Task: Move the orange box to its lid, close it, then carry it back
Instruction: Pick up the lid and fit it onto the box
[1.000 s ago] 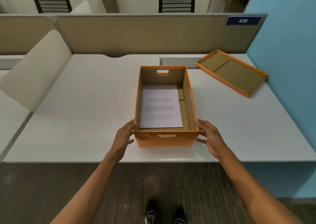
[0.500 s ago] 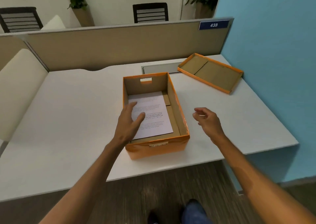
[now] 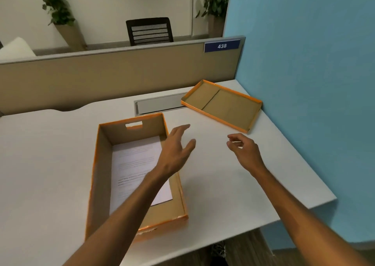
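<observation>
The orange box (image 3: 99, 176) stands open on the white desk (image 3: 40, 156), near its front edge, with a printed sheet of paper (image 3: 134, 164) lying inside. Its orange lid (image 3: 223, 105) lies upside down at the desk's back right corner, against the blue wall. My left hand (image 3: 176, 152) hovers over the box's right wall, fingers spread, holding nothing. My right hand (image 3: 243, 152) is in the air between the box and the lid, fingers loosely curled and empty. My left forearm crosses over the box and hides part of the paper.
A beige partition (image 3: 113, 75) with a blue "438" sign (image 3: 222, 46) runs along the desk's back. A grey cable hatch (image 3: 158, 104) sits in the desk beside the lid. The blue wall (image 3: 314, 83) bounds the right side. A black chair (image 3: 149, 31) and potted plants stand beyond.
Both hands let go of the box's front corners and rose. The left hand moved across the box to its right side; the right hand moved toward the lid. The view swung right.
</observation>
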Motion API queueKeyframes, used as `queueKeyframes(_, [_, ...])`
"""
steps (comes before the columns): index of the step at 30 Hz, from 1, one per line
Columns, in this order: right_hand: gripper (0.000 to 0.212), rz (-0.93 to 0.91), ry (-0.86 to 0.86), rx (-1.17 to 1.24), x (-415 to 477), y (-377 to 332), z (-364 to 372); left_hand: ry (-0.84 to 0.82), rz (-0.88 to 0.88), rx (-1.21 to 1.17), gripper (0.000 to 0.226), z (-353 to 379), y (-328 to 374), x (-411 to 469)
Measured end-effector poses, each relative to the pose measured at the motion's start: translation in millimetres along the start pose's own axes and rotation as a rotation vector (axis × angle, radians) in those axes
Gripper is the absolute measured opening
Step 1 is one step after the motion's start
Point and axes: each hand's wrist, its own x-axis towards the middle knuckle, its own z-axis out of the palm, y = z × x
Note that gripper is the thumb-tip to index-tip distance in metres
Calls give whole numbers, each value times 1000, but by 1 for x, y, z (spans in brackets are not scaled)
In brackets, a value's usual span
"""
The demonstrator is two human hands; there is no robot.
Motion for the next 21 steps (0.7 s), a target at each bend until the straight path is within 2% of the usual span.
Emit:
queueKeyframes(7, [22, 100, 34, -7, 90, 45, -35, 14, -221, -153, 54, 72, 7, 91])
queueKeyframes(11, [19, 276, 105, 32, 132, 77, -46, -1, -454, -307, 59, 118, -2, 133])
queueKeyframes(18, [29, 593, 281, 149, 191, 128, -50, -29, -849, -795, 64, 189, -22, 194])
queueKeyframes(20, [27, 683, 316, 268, 204, 138, -48, -34, -942, -885, 56, 204, -28, 208])
queueKeyframes(21, [26, 726, 329, 353, 210, 141, -48, -36, -974, -903, 46, 210, -29, 216])
